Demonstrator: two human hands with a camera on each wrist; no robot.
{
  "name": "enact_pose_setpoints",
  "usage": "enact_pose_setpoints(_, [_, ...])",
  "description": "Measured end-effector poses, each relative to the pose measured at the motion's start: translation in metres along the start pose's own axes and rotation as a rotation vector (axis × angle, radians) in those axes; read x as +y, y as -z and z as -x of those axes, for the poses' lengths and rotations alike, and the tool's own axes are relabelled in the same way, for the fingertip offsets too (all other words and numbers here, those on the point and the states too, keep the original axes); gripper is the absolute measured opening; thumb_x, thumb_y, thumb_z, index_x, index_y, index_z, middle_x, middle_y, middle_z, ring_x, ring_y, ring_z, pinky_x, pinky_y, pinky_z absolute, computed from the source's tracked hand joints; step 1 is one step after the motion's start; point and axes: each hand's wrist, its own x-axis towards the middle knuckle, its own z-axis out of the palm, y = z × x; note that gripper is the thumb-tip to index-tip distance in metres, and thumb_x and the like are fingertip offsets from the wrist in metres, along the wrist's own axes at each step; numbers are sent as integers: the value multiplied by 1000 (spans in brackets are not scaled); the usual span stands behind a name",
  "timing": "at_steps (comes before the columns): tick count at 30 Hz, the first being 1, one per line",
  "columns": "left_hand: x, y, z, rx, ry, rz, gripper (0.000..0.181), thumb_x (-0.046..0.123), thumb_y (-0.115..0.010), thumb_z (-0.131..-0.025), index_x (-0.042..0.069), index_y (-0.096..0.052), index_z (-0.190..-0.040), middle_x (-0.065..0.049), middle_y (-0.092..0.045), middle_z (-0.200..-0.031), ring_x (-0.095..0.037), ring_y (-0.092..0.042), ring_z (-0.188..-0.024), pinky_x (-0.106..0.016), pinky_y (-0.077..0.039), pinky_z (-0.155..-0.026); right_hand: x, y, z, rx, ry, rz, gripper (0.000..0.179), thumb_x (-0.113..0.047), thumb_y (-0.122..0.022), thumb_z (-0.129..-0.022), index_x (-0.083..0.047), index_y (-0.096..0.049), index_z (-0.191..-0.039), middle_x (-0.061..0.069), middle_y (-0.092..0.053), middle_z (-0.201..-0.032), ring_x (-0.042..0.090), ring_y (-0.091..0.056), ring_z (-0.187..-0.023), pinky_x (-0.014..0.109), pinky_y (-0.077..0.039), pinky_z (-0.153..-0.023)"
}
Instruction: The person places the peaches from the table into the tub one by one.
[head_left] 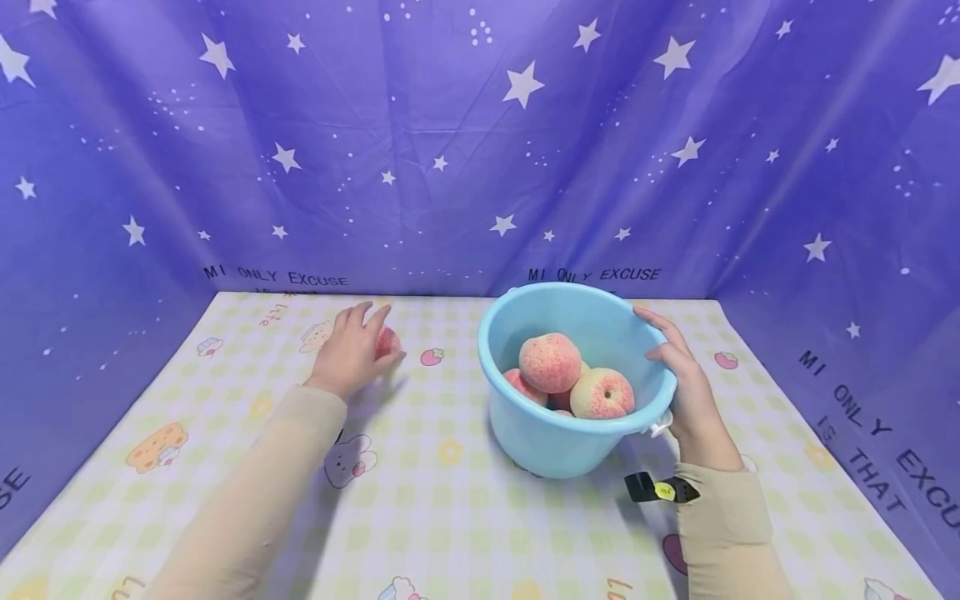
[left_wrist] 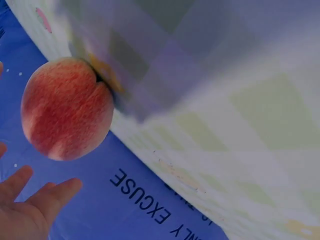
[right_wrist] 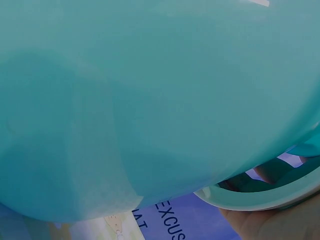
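Observation:
My left hand reaches over a single reddish peach at the table's far left. In the left wrist view this peach rests on the cloth, and the fingers are spread with a gap to it. A light blue plastic bucket stands right of centre, and my right hand grips its rim from the right, thumb at the inner side. Several pink and cream peaches are piled inside. The right wrist view is mostly filled by the bucket's wall.
A checked cloth with printed cartoons covers the table. Purple star-patterned curtains hang behind it and on both sides. By the right sleeve is a black strap with a yellow label, near the bucket's white handle joint.

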Motion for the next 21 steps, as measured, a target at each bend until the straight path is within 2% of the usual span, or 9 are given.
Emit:
enact_pose_setpoints(4, [-1, -7, -1, -8, 19, 46, 83, 44, -70, -88, 11, -32, -154, -25, -27, -157, -48, -27, -143, -64, -42, -103, -2, 0, -2, -2, -4, 4, 65, -7, -28, -91, -26, -34, -152, 0, -23, -158, 19, -33, -134, 34, -32, -103])
enact_pose_setpoints(9, [-1, -13, -4, -48, 60, 109, 85, 44, -71, -87, 11, -31, -154, -24, -21, -159, -48, -23, -144, -65, -40, -105, -3, 0, -1, 3, -8, 7, 64, -7, -28, -91, -28, -35, -151, 1, -22, -159, 20, -32, -136, 38, -29, -105])
enact_pose_setpoints(21, [-6, -28, -7, -90, 120, 108, 92, 38, -75, -85, 13, -23, -157, -26, -16, -160, -52, -23, -143, -66, -43, -100, 0, -1, -2, 1, 3, -13, 64, -6, -28, -90, -26, -36, -150, -1, -26, -156, 16, -36, -131, 26, -37, -99])
